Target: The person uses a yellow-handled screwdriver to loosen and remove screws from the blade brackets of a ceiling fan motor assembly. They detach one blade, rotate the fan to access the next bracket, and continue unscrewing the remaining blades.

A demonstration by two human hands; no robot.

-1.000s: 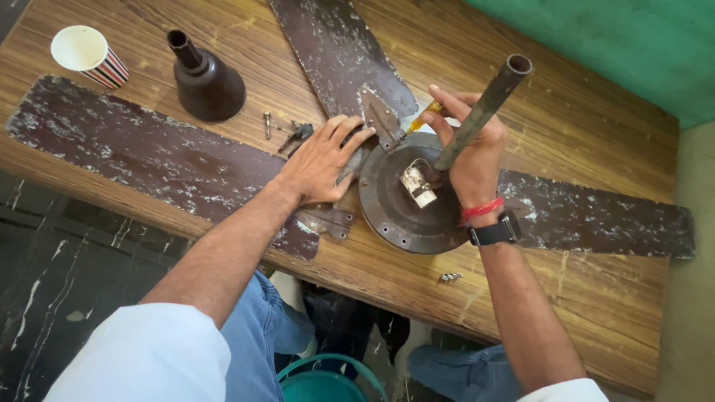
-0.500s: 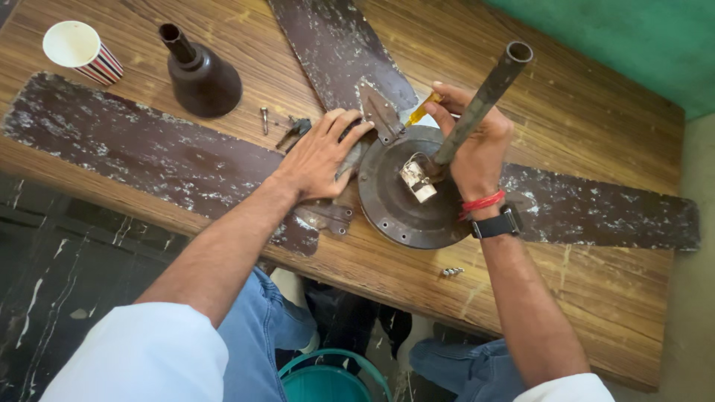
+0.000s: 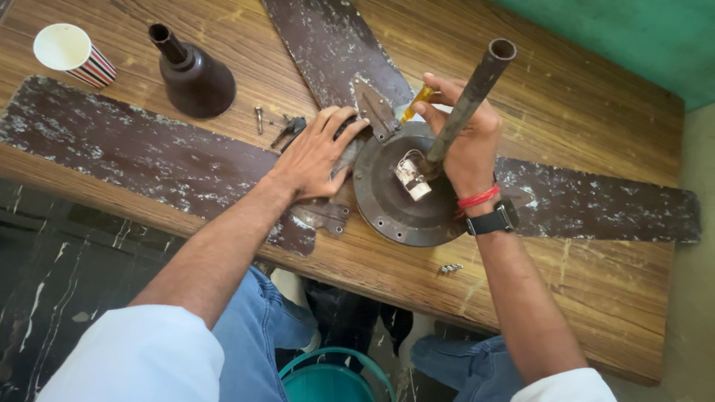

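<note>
So we've got an old brown ceiling fan (image 3: 406,197) lying on a wooden table (image 3: 596,112), round motor housing facing up, with its down rod (image 3: 469,100) sticking up at a tilt toward the camera. Three worn, paint-flecked blades spread out from it: one long blade (image 3: 134,160) to the left, one blade (image 3: 328,45) running to the far edge, and one blade (image 3: 596,205) to the right.

Our left hand (image 3: 316,152) lies flat and spread open, palm down, pressing on the metal bracket where the left blade meets the housing. It grips nothing, just holds the thing down. Our right hand (image 3: 465,141) is closed around a screwdriver with a yellow handle (image 3: 413,104), just beside the rod, tip pointing down toward the bracket (image 3: 376,112) of the far blade. We can't tell whether the tip actually sits in a screw, the fingers cover it. That wrist has a red thread and a black watch (image 3: 493,219).

A small whitish capacitor (image 3: 411,179) with wires sits on top of the housing at the foot of the rod.

Other bits on the table: a brown bell-shaped canopy cover (image 3: 194,74) standing upright, a striped paper cup (image 3: 71,53) near the left corner, loose screws (image 3: 279,126) just past our left fingertips, and another little screw (image 3: 450,267) near the front edge.
</note>
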